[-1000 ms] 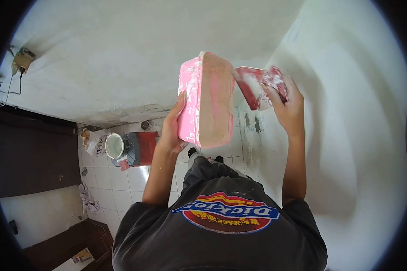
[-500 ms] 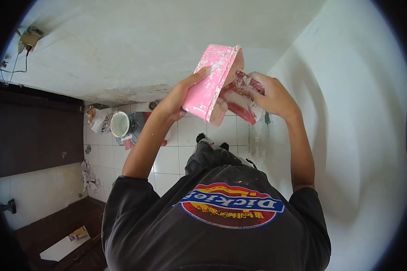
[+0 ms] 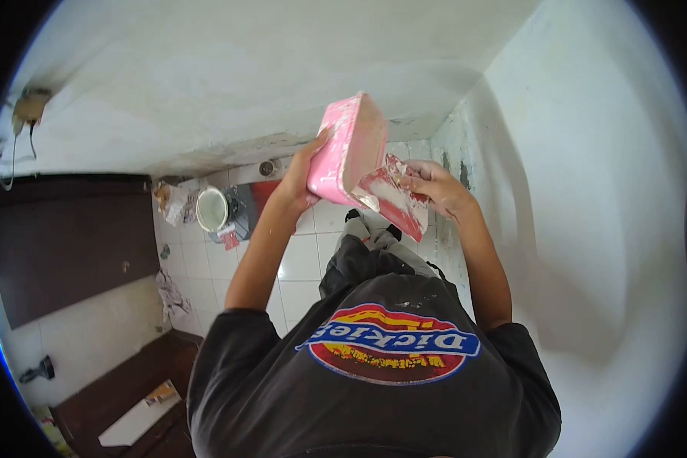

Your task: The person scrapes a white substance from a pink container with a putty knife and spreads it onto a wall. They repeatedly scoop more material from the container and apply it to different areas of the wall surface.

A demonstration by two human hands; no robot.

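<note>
My left hand (image 3: 301, 177) grips a pink plastic tub (image 3: 334, 164) by its outer side, thumb along the wall. White filler streaks the tub, which is tilted with its mouth toward the right. In my right hand (image 3: 439, 187) is a flat red scraper (image 3: 399, 204), fingers and thumb pinched on its upper right edge. White filler smears the scraper's face, and a thicker dab sits at its left corner, right by the tub's rim. Both things are held up in front of my body, above the tiled floor.
A white bucket (image 3: 212, 209) stands on the floor to the left, near a grey and red board (image 3: 246, 210). A plastic bag (image 3: 177, 206) and a cloth (image 3: 173, 296) lie further left. Walls rise ahead and at the right (image 3: 588, 191); a socket box (image 3: 32, 105) hangs upper left.
The scraper has come out of the tub's mouth, down and left, to the lower rim. My right hand has dropped with it, and the tub has shifted slightly left.
</note>
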